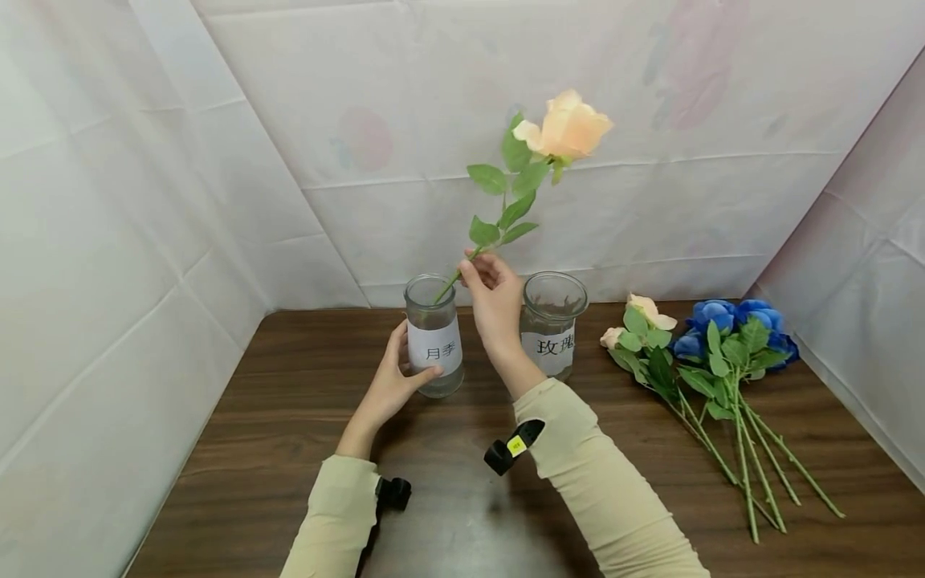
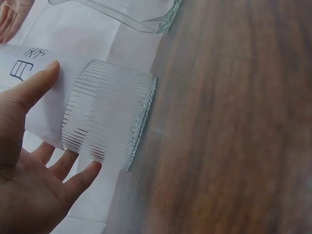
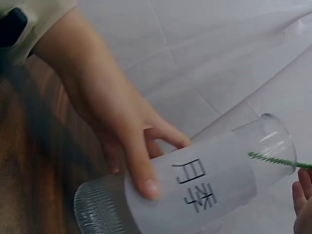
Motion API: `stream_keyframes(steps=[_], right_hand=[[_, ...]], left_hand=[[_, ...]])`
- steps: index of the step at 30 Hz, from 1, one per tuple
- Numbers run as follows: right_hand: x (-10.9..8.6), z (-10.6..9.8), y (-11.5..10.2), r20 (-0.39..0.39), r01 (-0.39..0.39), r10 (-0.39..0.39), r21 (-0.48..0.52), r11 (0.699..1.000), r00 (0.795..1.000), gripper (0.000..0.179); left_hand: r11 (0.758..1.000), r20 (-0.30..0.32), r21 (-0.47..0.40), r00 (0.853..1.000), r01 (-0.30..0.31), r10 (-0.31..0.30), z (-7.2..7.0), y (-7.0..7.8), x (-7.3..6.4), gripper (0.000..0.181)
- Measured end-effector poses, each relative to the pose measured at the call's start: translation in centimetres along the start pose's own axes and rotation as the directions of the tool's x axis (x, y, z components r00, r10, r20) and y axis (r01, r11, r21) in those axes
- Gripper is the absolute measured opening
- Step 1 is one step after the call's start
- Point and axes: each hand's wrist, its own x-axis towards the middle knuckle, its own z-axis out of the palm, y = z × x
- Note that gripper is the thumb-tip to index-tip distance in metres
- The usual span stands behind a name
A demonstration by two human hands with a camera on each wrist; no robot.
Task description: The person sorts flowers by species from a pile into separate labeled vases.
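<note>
My left hand [image 1: 391, 380] holds the labelled glass vase [image 1: 436, 347] around its lower half, the thumb in front over the white paper label. In the left wrist view the fingers pass behind the ribbed glass [image 2: 105, 114], which stands upright on the table. Above and to the right, my right hand [image 1: 497, 309] pinches the green stem of a peach rose [image 1: 569, 128] between thumb and fingers. The rose leans to the right, and its stem end [image 3: 265, 158] is inside the vase mouth, seen through the glass in the right wrist view.
A second labelled glass vase [image 1: 555, 309] stands close to the right, partly behind my right hand. Farther right lie smaller peach flowers [image 1: 648, 311] and several blue flowers [image 1: 723, 321], stems towards me. White cloth [image 1: 405, 217] hangs behind the wooden table [image 1: 289, 401].
</note>
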Motion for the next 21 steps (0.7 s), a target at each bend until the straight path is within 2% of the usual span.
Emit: stream_keyframes(steps=[10, 15, 21], right_hand=[[-0.9, 0.1, 1.1, 0.004, 0.009, -0.009, -0.097, 0.995, 1.0, 0.019], [-1.0, 0.3, 1.5, 0.005, -0.029, 0.03, -0.129, 0.991, 1.0, 0.018], [-1.3, 0.3, 1.7, 0.034, -0.074, 0.078, -0.108, 0.991, 0.996, 0.025]], left_hand=[[1.0, 0.001, -0.005, 1.0, 0.006, -0.006, 0.0, 0.1, 0.0, 0.094], [1.0, 0.009, -0.014, 1.0, 0.015, -0.015, 0.0, 0.1, 0.0, 0.094], [1.0, 0.013, -0.025, 1.0, 0.016, -0.016, 0.0, 0.3, -0.1, 0.095]])
